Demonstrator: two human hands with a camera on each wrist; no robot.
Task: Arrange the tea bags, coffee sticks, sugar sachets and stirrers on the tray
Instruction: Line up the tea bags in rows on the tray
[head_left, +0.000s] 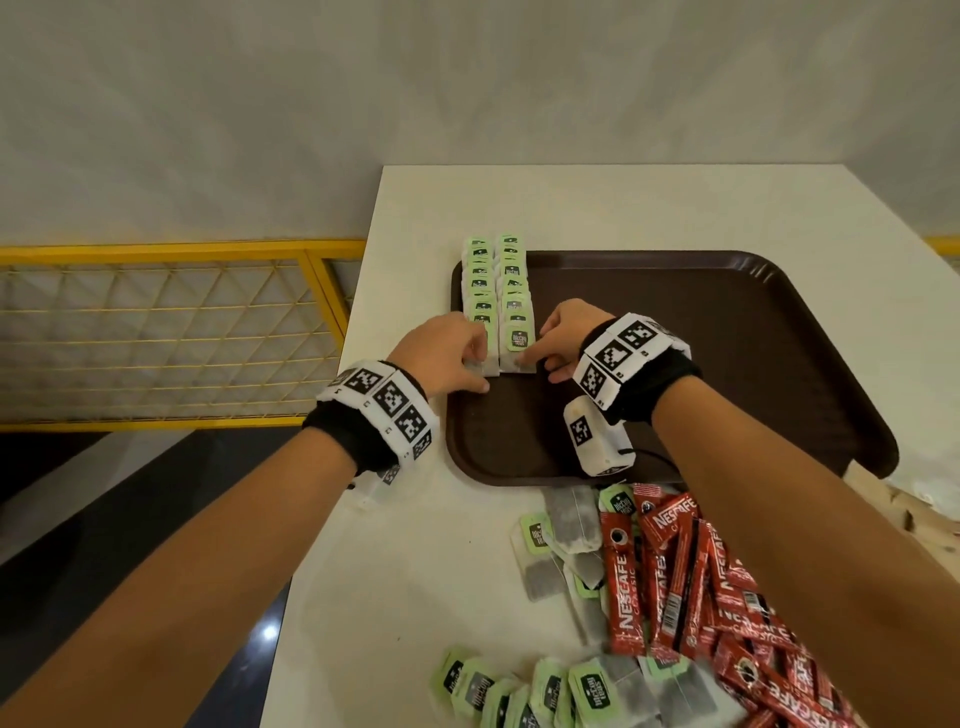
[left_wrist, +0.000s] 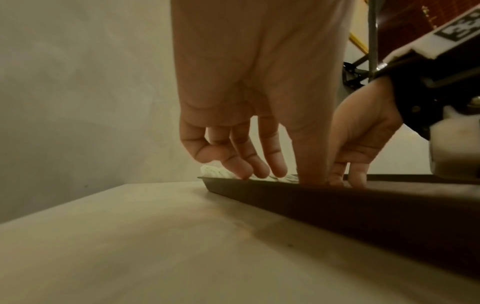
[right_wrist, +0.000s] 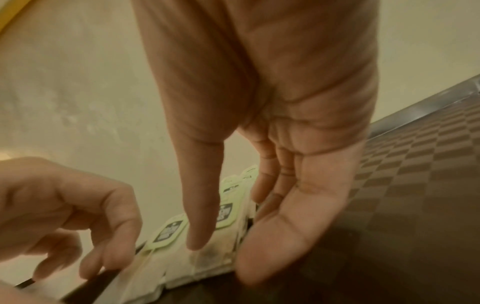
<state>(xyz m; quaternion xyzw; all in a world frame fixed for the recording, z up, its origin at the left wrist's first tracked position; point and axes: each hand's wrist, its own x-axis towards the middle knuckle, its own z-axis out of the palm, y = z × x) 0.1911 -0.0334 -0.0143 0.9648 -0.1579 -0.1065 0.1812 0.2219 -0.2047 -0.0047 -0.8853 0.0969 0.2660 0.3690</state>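
Observation:
A brown tray lies on the white table. Two rows of overlapping tea bags with green tags run along its left side, a left row and a right row. My left hand touches the near end of the left row with its fingertips and thumb, seen from below as left hand. My right hand presses its thumb on the nearest bag of the right row. Its fingers lie straight along that row's right side in the right wrist view, right hand.
Loose tea bags and red coffee sticks are heaped on the table in front of the tray, with more tea bags at the near edge. The table's left edge drops off beside a yellow railing.

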